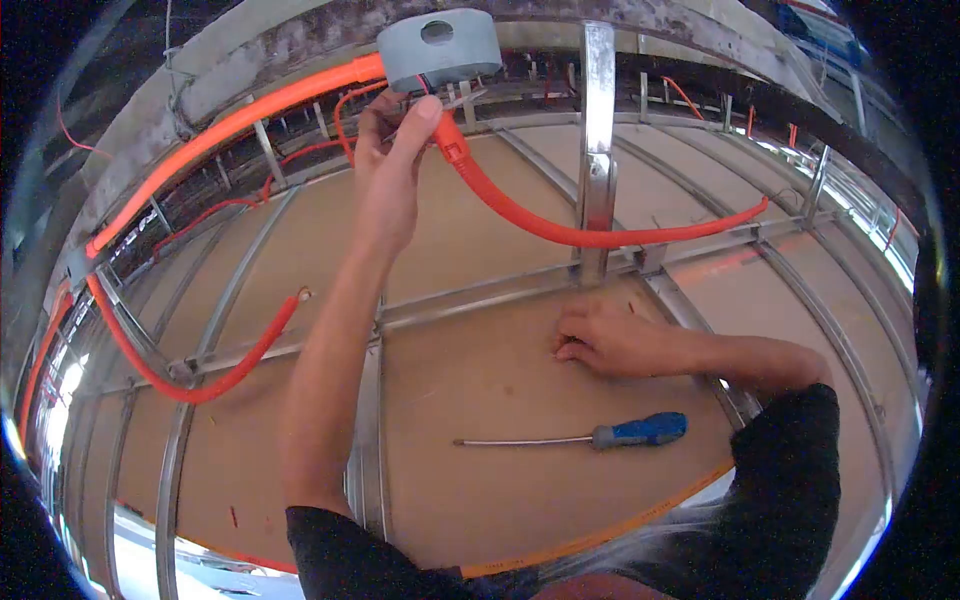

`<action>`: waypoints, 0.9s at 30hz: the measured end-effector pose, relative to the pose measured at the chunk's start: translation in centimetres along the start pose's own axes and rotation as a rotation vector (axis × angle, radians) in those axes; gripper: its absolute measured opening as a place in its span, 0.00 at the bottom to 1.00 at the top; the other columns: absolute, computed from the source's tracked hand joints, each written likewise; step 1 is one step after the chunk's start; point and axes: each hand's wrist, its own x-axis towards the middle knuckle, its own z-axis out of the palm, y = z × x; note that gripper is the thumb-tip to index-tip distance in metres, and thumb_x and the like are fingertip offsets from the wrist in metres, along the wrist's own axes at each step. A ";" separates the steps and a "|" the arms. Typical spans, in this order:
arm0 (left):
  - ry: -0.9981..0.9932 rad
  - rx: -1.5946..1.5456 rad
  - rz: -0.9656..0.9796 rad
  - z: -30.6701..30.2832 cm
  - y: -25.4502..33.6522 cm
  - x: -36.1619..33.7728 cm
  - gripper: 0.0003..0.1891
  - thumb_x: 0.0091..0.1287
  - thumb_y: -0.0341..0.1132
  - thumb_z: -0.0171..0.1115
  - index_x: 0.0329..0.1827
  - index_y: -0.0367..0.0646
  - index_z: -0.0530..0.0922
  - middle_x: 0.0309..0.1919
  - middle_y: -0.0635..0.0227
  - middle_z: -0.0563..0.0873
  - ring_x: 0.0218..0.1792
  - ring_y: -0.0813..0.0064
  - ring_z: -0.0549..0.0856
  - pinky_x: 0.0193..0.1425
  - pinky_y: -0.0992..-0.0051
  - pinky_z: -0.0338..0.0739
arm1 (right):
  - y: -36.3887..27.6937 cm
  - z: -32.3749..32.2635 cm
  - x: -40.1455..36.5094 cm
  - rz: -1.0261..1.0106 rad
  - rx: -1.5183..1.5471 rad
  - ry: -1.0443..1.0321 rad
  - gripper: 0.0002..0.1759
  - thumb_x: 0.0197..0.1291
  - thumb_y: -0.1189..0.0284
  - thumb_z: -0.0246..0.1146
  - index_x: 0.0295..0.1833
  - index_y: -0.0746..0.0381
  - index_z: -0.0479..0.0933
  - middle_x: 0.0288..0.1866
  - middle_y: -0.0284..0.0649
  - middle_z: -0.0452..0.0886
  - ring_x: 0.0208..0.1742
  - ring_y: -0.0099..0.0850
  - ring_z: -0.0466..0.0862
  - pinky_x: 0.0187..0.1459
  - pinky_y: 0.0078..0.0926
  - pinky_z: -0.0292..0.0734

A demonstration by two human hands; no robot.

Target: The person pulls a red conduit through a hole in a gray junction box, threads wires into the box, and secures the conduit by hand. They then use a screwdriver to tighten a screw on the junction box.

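Overhead, a round grey junction box (440, 50) has a hole in its side and dark wires at its lower edge. My left hand (395, 150) reaches up to it, fingers closed at its underside and thumb beside the orange connector. From that connector a flexible orange conduit (560, 232) curves down to the right. My right hand (605, 340) rests low over the brown board (480, 370), fingers curled together; whatever they may pinch is hidden. Nearer me on the board lies a screwdriver (590, 436) with a blue handle, apart from both hands.
Metal studs (597, 150) and rails (480, 300) cross the board. A straight orange conduit (230, 125) runs left from the box to a second grey box (80, 265), where another flexible conduit (190, 392) hangs. A dark beam (690, 65) spans the top.
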 end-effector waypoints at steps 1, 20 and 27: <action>0.004 0.007 -0.011 0.2 0.3 -0.1 0.36 0.62 0.46 0.72 0.66 0.36 0.64 0.52 0.63 0.77 0.54 0.75 0.76 0.62 0.74 0.68 | -0.5 -0.2 -0.1 0.031 -0.054 0.002 0.11 0.62 0.68 0.64 0.45 0.63 0.79 0.40 0.45 0.82 0.47 0.44 0.81 0.50 0.41 0.75; -0.051 -0.148 -0.106 0.9 -0.8 0.4 0.22 0.69 0.49 0.64 0.54 0.44 0.70 0.50 0.68 0.82 0.52 0.76 0.80 0.61 0.71 0.72 | -2.6 -7.3 4.4 0.054 0.528 0.471 0.07 0.68 0.73 0.61 0.46 0.64 0.78 0.31 0.30 0.78 0.29 0.15 0.75 0.32 0.17 0.73; -0.068 -0.157 -0.062 0.8 -0.9 0.3 0.21 0.68 0.46 0.66 0.54 0.44 0.70 0.49 0.70 0.80 0.55 0.76 0.78 0.62 0.71 0.71 | -3.1 -7.8 6.6 -0.056 0.692 0.588 0.08 0.68 0.72 0.62 0.48 0.65 0.79 0.31 0.32 0.80 0.32 0.19 0.79 0.35 0.19 0.76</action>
